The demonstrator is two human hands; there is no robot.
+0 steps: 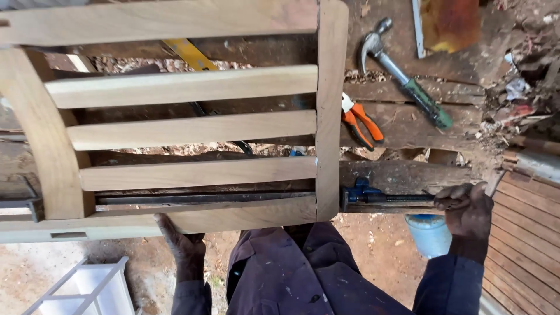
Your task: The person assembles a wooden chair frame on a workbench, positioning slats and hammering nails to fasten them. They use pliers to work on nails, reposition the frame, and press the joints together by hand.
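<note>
A slatted wooden frame [175, 116] fills the left and middle of the view, lying flat on a rough workbench [408, 125]. It has three pale slats running left to right between a curved side piece at the left and a straight upright at centre, with a wider rail along its lower edge.

The person's left hand [182, 244], at lower centre-left, reaches up from below and is pressed against the underside of that lower rail, fingers spread against the wood rather than wrapped around it. The right hand [466, 207], at the lower right, is clenched around the end of a long bar clamp [373, 197]. The clamp's dark bar runs along just above the lower rail, and its blue head sits tight against the outer face of the straight upright, with the screw stretching right into the gripping hand.

Above the clamp, on the bench to the right of the frame, lie orange-handled pliers [361, 123], just beside the upright. Further up and right is a claw hammer [402, 73] with a green grip, lying at a slant, well apart from both hands. A blue bucket [429, 233] shows below the bench edge, near the right wrist. A white rack [87, 289] stands on the ground at lower left.
</note>
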